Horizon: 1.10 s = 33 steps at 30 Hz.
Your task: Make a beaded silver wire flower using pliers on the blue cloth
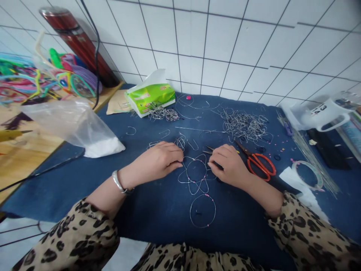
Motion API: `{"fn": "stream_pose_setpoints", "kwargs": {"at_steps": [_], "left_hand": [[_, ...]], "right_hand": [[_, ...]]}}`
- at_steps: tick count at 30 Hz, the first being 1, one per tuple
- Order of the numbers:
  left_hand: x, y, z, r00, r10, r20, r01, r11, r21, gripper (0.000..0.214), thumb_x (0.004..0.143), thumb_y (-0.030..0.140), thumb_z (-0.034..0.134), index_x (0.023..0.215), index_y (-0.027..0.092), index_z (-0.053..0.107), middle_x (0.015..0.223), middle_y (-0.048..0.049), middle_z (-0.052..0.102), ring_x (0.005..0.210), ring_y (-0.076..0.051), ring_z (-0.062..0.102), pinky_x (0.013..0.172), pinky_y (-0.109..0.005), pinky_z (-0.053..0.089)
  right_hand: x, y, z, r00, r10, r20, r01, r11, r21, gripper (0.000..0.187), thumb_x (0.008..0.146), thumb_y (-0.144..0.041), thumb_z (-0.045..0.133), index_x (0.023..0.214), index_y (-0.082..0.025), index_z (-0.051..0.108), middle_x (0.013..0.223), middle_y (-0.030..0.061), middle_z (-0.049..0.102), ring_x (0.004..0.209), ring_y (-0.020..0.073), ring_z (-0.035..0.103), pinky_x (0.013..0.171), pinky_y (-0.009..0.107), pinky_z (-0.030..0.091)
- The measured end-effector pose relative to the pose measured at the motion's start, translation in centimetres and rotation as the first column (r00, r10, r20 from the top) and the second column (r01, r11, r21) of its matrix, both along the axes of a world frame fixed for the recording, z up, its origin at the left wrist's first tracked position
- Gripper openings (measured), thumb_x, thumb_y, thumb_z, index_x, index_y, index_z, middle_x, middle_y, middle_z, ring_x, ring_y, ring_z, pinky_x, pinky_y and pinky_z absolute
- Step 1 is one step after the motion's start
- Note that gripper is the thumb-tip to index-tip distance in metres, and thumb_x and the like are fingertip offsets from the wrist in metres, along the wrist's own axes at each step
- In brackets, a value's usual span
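Observation:
Between my hands lies a flower-shaped wire frame (196, 160), thin silver loops around a ring with small pink beads. My left hand (166, 158) pinches its left edge, thumb and forefinger together. On the opposite edge, the fingers of my right hand (227, 163) are closed at a wire petal. The open jaws of pliers (209, 149) stick out beside my right knuckles; whether that hand also grips them is hidden. Nearer to me, a separate wire ring (191, 214) with pink beads lies flat on the dark blue cloth (158, 222).
Orange-handled scissors (261, 165) lie right of my right hand. Behind are a tangled heap of bent wires (245, 126) and a green tissue pack (152, 96). A bag of white material (96, 131) stands left; a roll of tape (318, 180) and a white mug (324, 114) are right.

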<state>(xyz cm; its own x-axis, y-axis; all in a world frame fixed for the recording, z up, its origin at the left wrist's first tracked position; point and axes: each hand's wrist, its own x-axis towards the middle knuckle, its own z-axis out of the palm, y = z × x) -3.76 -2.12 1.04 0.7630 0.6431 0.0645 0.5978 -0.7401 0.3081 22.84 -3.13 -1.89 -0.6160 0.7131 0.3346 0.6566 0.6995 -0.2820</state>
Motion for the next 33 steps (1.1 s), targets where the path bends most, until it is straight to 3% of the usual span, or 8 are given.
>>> {"fn": "stream_pose_setpoints", "kwargs": {"at_steps": [4, 10, 13, 33], "left_hand": [[0.6, -0.4, -0.3, 0.997, -0.06, 0.041, 0.062, 0.997, -0.054, 0.018, 0.086, 0.033, 0.053, 0.098, 0.021, 0.058, 0.112, -0.0053, 0.058, 0.104, -0.02, 0.051, 0.094, -0.037, 0.036], [1.1, -0.9, -0.6, 0.994, -0.104, 0.016, 0.105, 0.991, -0.082, 0.035, 0.078, 0.04, 0.061, 0.106, 0.02, 0.056, 0.124, -0.0089, 0.051, 0.114, -0.025, 0.045, 0.098, -0.043, 0.032], [1.2, -1.0, -0.8, 0.994, -0.11, 0.024, 0.112, 0.989, -0.092, 0.034, 0.078, 0.04, 0.061, 0.106, 0.02, 0.056, 0.125, -0.0094, 0.051, 0.116, -0.025, 0.043, 0.098, -0.044, 0.031], [1.0, -1.0, -0.4, 0.993, -0.116, -0.012, 0.114, 0.987, -0.117, 0.031, 0.079, 0.028, 0.058, 0.108, 0.022, 0.055, 0.128, -0.0079, 0.049, 0.118, -0.025, 0.042, 0.1, -0.044, 0.03]], "right_hand": [[0.1, 0.0, 0.5, 0.996, 0.089, 0.008, -0.088, 0.996, -0.03, 0.015, 0.081, -0.027, 0.054, 0.092, -0.02, 0.061, 0.099, 0.0039, 0.063, 0.099, 0.0224, 0.046, 0.085, 0.039, 0.03], [-0.1, -0.5, 1.7, 0.979, 0.165, 0.123, -0.154, 0.983, -0.097, 0.048, 0.075, -0.052, 0.059, 0.11, -0.019, 0.057, 0.114, 0.0077, 0.059, 0.113, 0.0282, 0.04, 0.092, 0.045, 0.025], [-0.5, -0.8, 2.0, 0.966, 0.174, 0.191, -0.154, 0.981, -0.114, 0.057, 0.072, -0.055, 0.06, 0.114, -0.018, 0.055, 0.118, 0.0101, 0.056, 0.117, 0.0298, 0.037, 0.096, 0.048, 0.021], [-0.6, -1.0, 2.5, 0.948, 0.161, 0.273, -0.115, 0.978, -0.177, 0.052, 0.071, -0.044, 0.062, 0.117, -0.021, 0.053, 0.122, 0.0096, 0.053, 0.116, 0.0301, 0.038, 0.095, 0.048, 0.025]]}}
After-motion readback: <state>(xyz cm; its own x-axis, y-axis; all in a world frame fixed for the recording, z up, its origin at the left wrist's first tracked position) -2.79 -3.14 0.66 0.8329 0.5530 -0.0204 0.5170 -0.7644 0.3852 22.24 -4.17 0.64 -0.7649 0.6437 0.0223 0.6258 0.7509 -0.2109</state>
